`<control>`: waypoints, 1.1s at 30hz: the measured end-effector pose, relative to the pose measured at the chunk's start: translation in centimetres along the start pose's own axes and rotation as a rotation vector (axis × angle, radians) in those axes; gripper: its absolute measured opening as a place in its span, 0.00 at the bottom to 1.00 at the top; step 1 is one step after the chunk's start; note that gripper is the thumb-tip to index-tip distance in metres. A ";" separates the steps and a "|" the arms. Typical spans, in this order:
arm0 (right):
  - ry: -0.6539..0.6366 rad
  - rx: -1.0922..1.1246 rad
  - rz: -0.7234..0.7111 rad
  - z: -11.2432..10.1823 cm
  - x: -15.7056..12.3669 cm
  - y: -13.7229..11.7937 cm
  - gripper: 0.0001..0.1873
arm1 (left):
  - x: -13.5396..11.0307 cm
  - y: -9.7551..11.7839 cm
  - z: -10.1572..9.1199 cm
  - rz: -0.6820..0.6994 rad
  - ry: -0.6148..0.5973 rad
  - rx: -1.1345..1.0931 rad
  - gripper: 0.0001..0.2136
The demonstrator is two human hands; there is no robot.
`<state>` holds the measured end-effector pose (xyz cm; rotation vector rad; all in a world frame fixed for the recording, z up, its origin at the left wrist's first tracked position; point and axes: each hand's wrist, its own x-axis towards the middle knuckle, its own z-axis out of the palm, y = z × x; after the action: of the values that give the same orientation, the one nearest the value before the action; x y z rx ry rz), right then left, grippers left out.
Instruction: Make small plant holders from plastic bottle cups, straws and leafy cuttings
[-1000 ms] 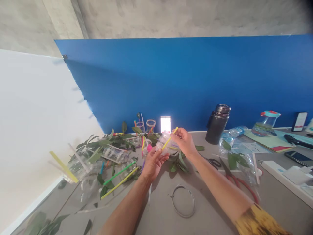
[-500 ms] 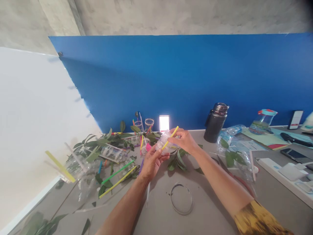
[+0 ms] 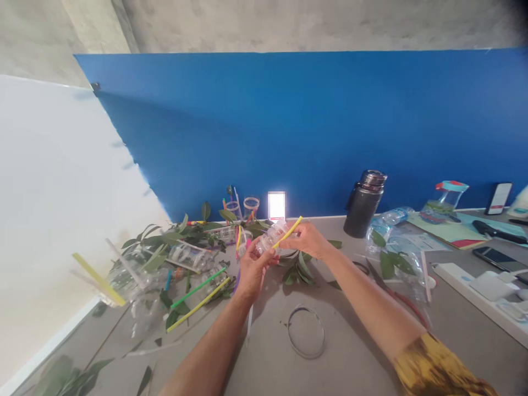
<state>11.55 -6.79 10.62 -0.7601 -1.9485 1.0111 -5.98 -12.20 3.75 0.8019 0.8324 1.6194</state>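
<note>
My left hand (image 3: 251, 271) is closed around the lower end of a small clear ribbed plastic bottle (image 3: 270, 237), held above the grey table (image 3: 350, 352). My right hand (image 3: 307, 241) pinches a yellow straw (image 3: 289, 231) that lies slanted across the bottle's upper end; its fingers also touch the bottle. Both hands are close together near the table's middle. Green leaves (image 3: 299, 269) lie just below them.
Cut clear bottles, coloured straws and leafy twigs (image 3: 173, 258) are heaped at the left. A wire ring (image 3: 306, 332) lies near the front. A dark flask (image 3: 364, 203) stands by the blue partition (image 3: 313, 126). Red-handled scissors (image 3: 406, 308), crumpled plastic, phones and papers fill the right.
Both hands drifted slightly left and down with the bottle and straw. The bottle has tipped a little more toward the left hand. The view shifted slightly.
</note>
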 end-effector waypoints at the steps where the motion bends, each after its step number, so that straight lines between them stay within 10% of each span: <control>1: 0.004 0.005 0.009 0.0 0.0 0.2 0.16 | 0.0 0.0 0.0 0.003 0.008 0.007 0.36; 33: 0.112 0.288 0.013 -0.1 0.1 1.5 0.31 | 0.4 0.6 -0.6 0.052 -0.062 0.045 0.30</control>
<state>11.80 -5.88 9.44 -0.6520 -1.6585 1.1998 -6.88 -11.99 3.96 0.9078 0.8120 1.6181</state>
